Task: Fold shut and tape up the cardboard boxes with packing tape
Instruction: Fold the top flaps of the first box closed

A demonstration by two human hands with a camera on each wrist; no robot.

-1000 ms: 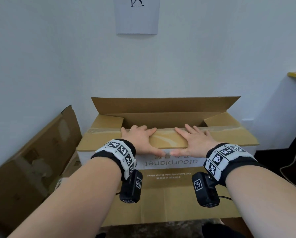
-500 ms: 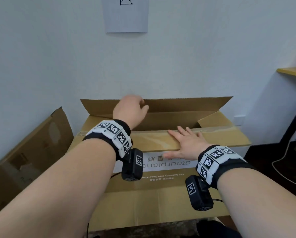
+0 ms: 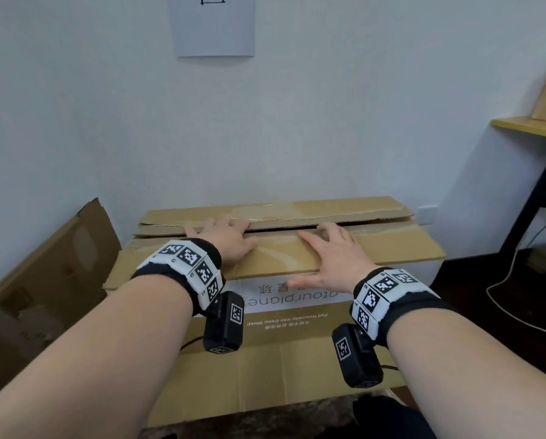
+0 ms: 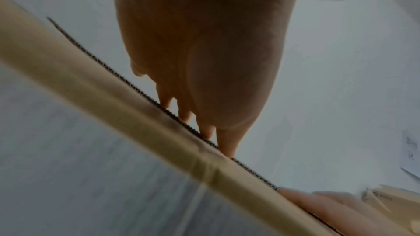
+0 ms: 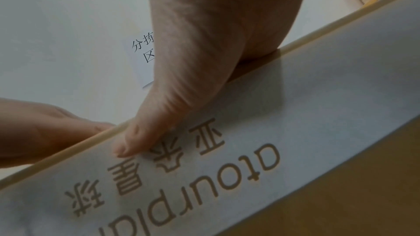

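A large cardboard box (image 3: 297, 331) with a white printed band stands in front of me against the wall. Its near flap (image 3: 281, 258) and far flap (image 3: 297, 210) both lie folded down, with a narrow dark gap between them. My left hand (image 3: 224, 242) lies flat across the seam, its fingers (image 4: 227, 143) on the far flap's corrugated edge. My right hand (image 3: 332, 258) presses flat on the near flap, and its thumb (image 5: 136, 141) hangs over the front edge onto the white band (image 5: 295, 114).
Flattened cardboard (image 3: 43, 264) leans at the left of the box. A paper sheet (image 3: 213, 23) hangs on the wall behind. At the right stand a yellow shelf (image 3: 531, 125) on a black frame and a white cable (image 3: 519, 305) on the dark floor.
My left hand left the near flap, reached to the upright far flap and brought it down flat over the opening. My right hand stayed pressing the near flap.
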